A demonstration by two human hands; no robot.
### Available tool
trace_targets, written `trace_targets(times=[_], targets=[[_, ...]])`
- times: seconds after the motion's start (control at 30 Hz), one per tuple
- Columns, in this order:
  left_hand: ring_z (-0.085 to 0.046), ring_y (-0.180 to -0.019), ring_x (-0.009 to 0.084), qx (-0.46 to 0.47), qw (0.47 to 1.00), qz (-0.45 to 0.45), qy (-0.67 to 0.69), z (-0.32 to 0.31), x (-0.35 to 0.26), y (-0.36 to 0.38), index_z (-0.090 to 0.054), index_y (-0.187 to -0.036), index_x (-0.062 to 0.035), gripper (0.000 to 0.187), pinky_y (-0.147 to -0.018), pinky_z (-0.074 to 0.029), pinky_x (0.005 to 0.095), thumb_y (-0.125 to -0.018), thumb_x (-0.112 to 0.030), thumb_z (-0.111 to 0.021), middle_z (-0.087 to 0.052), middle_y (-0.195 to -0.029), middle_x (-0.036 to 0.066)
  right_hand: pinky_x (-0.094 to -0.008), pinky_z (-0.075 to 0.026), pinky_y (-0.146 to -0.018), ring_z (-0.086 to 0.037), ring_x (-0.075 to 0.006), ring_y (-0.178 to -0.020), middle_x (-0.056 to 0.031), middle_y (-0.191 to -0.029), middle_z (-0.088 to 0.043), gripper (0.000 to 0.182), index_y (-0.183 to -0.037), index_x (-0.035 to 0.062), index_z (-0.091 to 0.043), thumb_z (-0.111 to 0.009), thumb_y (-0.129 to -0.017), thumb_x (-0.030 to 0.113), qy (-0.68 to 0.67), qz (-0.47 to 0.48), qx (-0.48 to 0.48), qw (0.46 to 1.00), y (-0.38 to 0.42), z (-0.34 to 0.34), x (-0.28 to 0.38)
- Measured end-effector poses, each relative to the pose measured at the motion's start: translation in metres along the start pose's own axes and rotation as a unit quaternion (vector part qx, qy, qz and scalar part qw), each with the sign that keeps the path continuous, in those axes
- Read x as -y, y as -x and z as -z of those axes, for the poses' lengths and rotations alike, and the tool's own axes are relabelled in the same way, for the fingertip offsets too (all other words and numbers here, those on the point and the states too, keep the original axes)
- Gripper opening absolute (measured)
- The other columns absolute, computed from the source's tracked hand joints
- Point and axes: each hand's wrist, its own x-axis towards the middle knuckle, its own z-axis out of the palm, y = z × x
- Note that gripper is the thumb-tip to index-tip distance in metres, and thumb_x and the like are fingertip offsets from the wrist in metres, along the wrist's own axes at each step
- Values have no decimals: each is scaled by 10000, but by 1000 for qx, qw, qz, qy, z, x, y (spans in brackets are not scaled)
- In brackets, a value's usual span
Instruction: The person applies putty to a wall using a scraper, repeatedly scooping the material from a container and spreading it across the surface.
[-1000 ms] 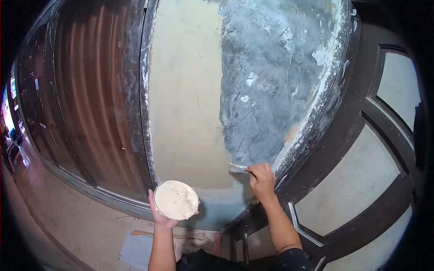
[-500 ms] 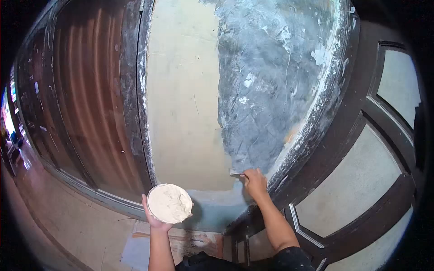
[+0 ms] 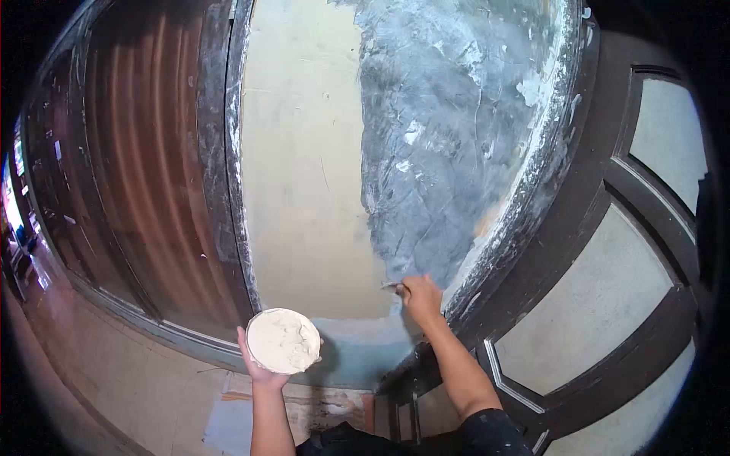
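My left hand (image 3: 262, 370) is wrapped round a tub of cream putty (image 3: 283, 341), its thumb up the left side and fingertips showing at the right rim. The putty's surface is lumpy and scooped on the right. In my closed right hand (image 3: 420, 297) is a putty knife (image 3: 390, 285); only a short piece of its blade shows at the wall. That blade lies at the lower border between the smooth beige coat (image 3: 304, 190) and the rough grey-blue patch (image 3: 433, 152) of the wall.
At the left stands a dark framed glass panel with a brown curtain (image 3: 148, 167). A dark door with pale panels (image 3: 601, 304) borders the right. White-smeared trim (image 3: 525, 190) edges the wall. Papers (image 3: 232, 425) lie on the floor below.
My right hand has moved slightly up and left along the wall, and the knife blade now sits more edge-on. The tub stays nearly still in my left hand; the view has shifted a little.
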Motion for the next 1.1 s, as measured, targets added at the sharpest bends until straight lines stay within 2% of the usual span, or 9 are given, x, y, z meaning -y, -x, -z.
trace_targets(times=[0.13, 0.17, 0.33, 0.47, 0.63, 0.8, 0.93, 1.0, 1.1], targets=[[-572, -1234, 661, -59, 997, -17, 41, -3, 3, -1, -481, -1556, -100, 1020, -869, -516, 842, -922, -893, -393, -538, -1514, 278, -535, -524, -731, -635, -400, -879, -62, -923, -708, 95, -935, 144, -733, -767, -907, 228, -25, 5, -58, 998, -2, 5, 2], [-572, -1230, 664, 27, 1000, 7, 3, -7, 0, 2, -470, -1564, -97, 1031, -875, -514, 841, -919, -898, -391, -535, -1509, 295, -534, -527, -730, -634, -402, -886, -62, -920, -706, 92, -935, 144, -729, -766, -906, 223, -17, 5, -44, 999, 8, 2, 1], [-572, -1193, 699, -6, 1000, -4, 21, -8, 1, 4, -453, -1572, -94, 1058, -829, -526, 840, -901, -911, -400, -535, -1492, 329, -511, -518, -732, -634, -373, -889, -60, -920, -720, 43, -901, 129, -718, -747, -877, 149, 24, 3, -16, 1000, 9, -9, 1], [-577, -1194, 695, -9, 999, 17, 41, -15, -1, 4, -442, -1577, -82, 1087, -829, -546, 815, -891, -924, -393, -542, -1473, 349, -521, -513, -723, -628, -374, -877, -63, -899, -697, 42, -880, 129, -715, -749, -858, 138, 9, 27, -94, 995, -9, 13, 12], [-571, -1193, 701, 0, 999, 3, 37, -12, -5, 8, -446, -1574, -80, 1088, -832, -556, 802, -889, -923, -396, -538, -1471, 352, -509, -524, -720, -631, -369, -891, -54, -903, -700, 66, -902, 161, -714, -750, -847, 152, 45, 45, -20, 998, 29, -13, 2], [-565, -1189, 713, -13, 1000, -8, 27, -7, -11, 8, -449, -1576, -87, 1083, -824, -550, 815, -889, -923, -403, -532, -1477, 353, -515, -515, -725, -630, -350, -907, -35, -918, -702, 36, -910, 164, -729, -743, -877, 170, 25, 9, -41, 999, 2, -4, 2], [-587, -1242, 627, -27, 999, -29, 8, 13, -14, 7, -461, -1564, -98, 1029, -882, -489, 863, -916, -895, -396, -531, -1519, 289, -516, -511, -691, -626, -344, -909, -34, -896, -684, 38, -902, 164, -729, -751, -879, 186, 7, 50, -68, 996, 25, 0, 1], [-579, -1281, 593, -49, 997, -47, 20, 15, -15, 5, -461, -1561, -89, 1010, -895, -496, 856, -933, -877, -391, -539, -1517, 276, -504, -515, -707, -625, -341, -912, -36, -898, -682, 47, -899, 168, -728, -761, -875, 191, 43, 40, 22, 998, 40, -15, -2], [-562, -1310, 583, 48, 998, -8, -37, 4, -19, 7, -452, -1571, -95, 1015, -911, -492, 855, -929, -880, -398, -528, -1531, 270, -511, -508, -706, -619, -364, -892, -53, -894, -684, 75, -883, 148, -708, -773, -870, 181, 43, 38, -3, 998, 22, -19, -13]])
